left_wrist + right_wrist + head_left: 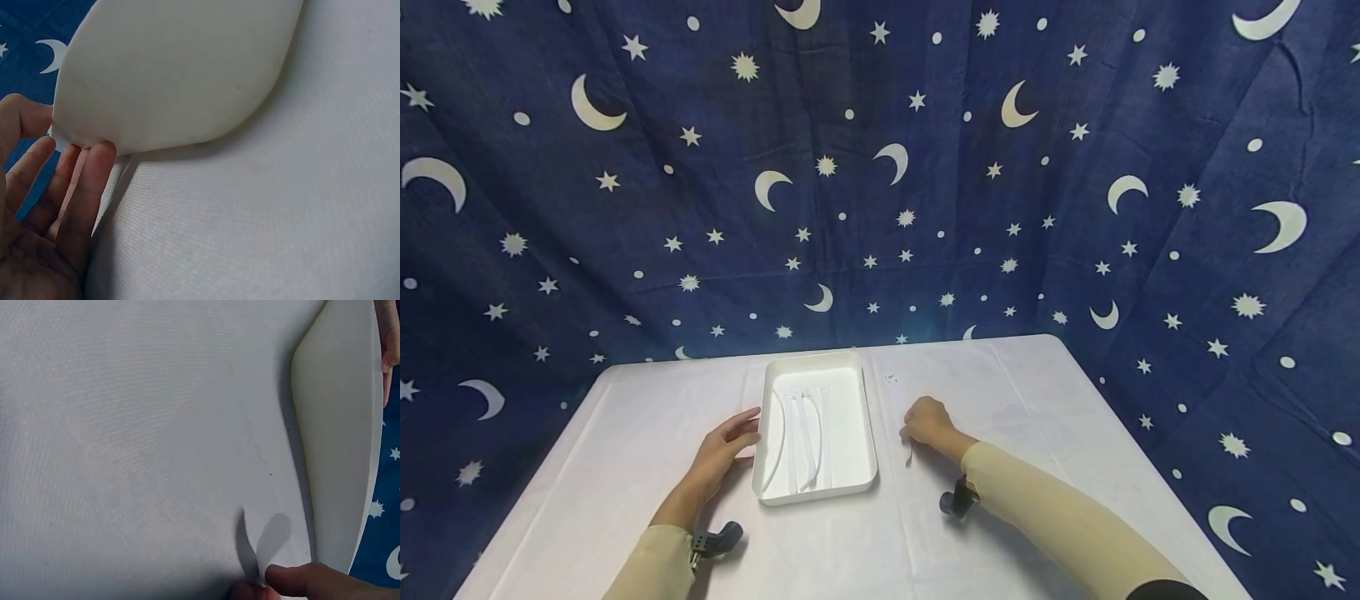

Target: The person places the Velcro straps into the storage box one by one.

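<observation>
Where the right hand [927,422] rests on the tablecloth [1037,433], just to the right of the white tray [857,467], a thin pale strip [909,454] hangs from its curled fingertips and trails toward the person. It looks like a cable tie of the same kind as the white strips [801,442] lying lengthwise in the tray. Judging by its thinness and the way it droops, it should be very light, bendy rather than stiff, and smooth enough to slip — a firm pinch near one end between thumb and forefinger seems the sensible hold, since the middle would flex away. In the right wrist view the thumb [300,578] shows at the lower edge, pressed toward the other fingers with a small dark shadow beside it on the cloth, but the strip itself is too fine to make out there.

The right forearm lies low across the table, wrist turned inward, knuckles up. The left hand [724,454] lies flat and relaxed on the cloth — fingers straight and close together, their tips touching the tray's left wall near its near corner. The left wrist view shows those fingers [87,181] against the tray's rounded edge [156,81], holding nothing.

Behind the table hangs a dark blue backdrop [880,167] printed with moons and stars.
</observation>
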Tool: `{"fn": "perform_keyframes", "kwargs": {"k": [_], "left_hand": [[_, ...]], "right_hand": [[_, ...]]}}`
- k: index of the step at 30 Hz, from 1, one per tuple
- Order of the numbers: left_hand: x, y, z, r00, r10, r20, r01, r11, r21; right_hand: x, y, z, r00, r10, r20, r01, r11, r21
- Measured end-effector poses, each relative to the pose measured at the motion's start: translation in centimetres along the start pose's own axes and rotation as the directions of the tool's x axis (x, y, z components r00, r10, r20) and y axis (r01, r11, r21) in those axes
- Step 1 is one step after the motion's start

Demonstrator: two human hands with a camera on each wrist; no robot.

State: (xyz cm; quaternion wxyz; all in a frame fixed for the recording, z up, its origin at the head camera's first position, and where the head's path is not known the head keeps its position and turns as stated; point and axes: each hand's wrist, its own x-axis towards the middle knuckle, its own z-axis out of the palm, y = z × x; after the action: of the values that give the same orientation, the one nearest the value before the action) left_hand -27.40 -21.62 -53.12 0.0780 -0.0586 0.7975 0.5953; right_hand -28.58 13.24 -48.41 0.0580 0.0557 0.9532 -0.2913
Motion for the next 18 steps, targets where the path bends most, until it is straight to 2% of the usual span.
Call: {"fn": "perform_keyframes", "kwargs": {"k": [8, 13, 18], "left_hand": [[0.1, -0.3, 0.0, 1.0, 0.005, 0.003, -0.005, 1.0, -0.006], [0.2, -0.4, -0.1, 1.0, 0.011, 0.009, -0.011, 1.0, -0.015], [0.3, -0.3, -0.1, 1.0, 0.014, 0.008, -0.014, 1.0, -0.021]], "right_hand": [[0.3, 0.3, -0.3, 0.999, 0.003, 0.044, -0.008, 0.995, 0.099], [1.0, 0.9, 0.1, 0.991, 0.075, 0.115, -0.098, 0.973, 0.208], [1.7, 1.4, 0.1, 0.982, 0.115, 0.147, -0.146, 0.965, 0.219]]}}
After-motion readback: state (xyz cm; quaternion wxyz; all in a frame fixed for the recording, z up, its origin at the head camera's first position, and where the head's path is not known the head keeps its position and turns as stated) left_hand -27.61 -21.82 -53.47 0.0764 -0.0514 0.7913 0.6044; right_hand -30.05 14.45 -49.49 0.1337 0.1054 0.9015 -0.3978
